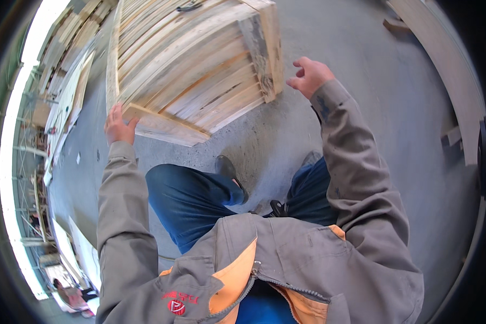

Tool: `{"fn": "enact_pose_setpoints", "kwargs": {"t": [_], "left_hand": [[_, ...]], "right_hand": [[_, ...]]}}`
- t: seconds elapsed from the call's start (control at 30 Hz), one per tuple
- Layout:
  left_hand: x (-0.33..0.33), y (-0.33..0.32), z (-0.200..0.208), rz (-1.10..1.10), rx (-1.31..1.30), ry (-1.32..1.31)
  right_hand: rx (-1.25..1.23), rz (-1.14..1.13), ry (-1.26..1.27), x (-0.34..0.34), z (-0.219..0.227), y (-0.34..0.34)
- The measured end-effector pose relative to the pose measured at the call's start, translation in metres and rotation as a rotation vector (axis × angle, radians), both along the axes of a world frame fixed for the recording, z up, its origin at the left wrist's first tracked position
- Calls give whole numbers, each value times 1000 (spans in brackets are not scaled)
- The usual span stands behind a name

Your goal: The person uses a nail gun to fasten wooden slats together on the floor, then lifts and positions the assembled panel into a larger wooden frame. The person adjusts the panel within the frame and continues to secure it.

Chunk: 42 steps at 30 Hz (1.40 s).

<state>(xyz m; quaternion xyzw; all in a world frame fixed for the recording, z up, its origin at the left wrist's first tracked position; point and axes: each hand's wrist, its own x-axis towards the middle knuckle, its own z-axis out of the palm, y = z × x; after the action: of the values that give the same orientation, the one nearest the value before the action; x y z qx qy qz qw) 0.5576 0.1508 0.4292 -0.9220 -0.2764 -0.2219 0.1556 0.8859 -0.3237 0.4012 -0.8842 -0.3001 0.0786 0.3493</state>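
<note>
A slatted wooden crate (194,75) of pale, rough boards stands on the floor before me. My left hand (119,127) is at its near left corner, fingers along the side and thumb on the near face, gripping the edge. Off the crate's right side, my right hand (312,78) hangs in the air. Its fingers are bent but apart, with nothing in them, and there is a gap between it and the crate's corner post (270,51). On top of the crate lies a small dark object (189,6), its kind unclear.
Stacked boards (73,40) stand at the far left, near a long pale panel (73,108). A long wooden beam (443,59) runs along the right, with small wood blocks (397,25) by it. Another person (70,296) is at the lower left. My feet are on the grey concrete floor (329,32).
</note>
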Motion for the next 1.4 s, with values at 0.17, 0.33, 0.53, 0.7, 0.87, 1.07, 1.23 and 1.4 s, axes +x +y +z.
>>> {"fn": "enact_pose_setpoints", "kwargs": {"t": [0.17,0.33,0.53,0.7,0.87,1.07,1.23,1.4], "left_hand": [[-1,4,0,4,2,11],[3,-2,3,-8,7,11],[4,-6,5,7,-16,24],[6,-7,6,12,-5,22],[8,-4,8,33,-61,25],[9,-7,10,41,-57,36],[10,-13,13,61,-51,44],[12,-19,13,103,-53,51]], "right_hand": [[-30,-47,40,-5,14,-4],[-1,-37,41,-1,19,-12],[95,-97,43,13,18,-21],[206,-167,57,29,17,-36],[203,-206,47,30,23,-45],[219,-199,43,27,22,-43],[222,-208,56,26,24,-46],[216,-191,43,28,23,-47]]}}
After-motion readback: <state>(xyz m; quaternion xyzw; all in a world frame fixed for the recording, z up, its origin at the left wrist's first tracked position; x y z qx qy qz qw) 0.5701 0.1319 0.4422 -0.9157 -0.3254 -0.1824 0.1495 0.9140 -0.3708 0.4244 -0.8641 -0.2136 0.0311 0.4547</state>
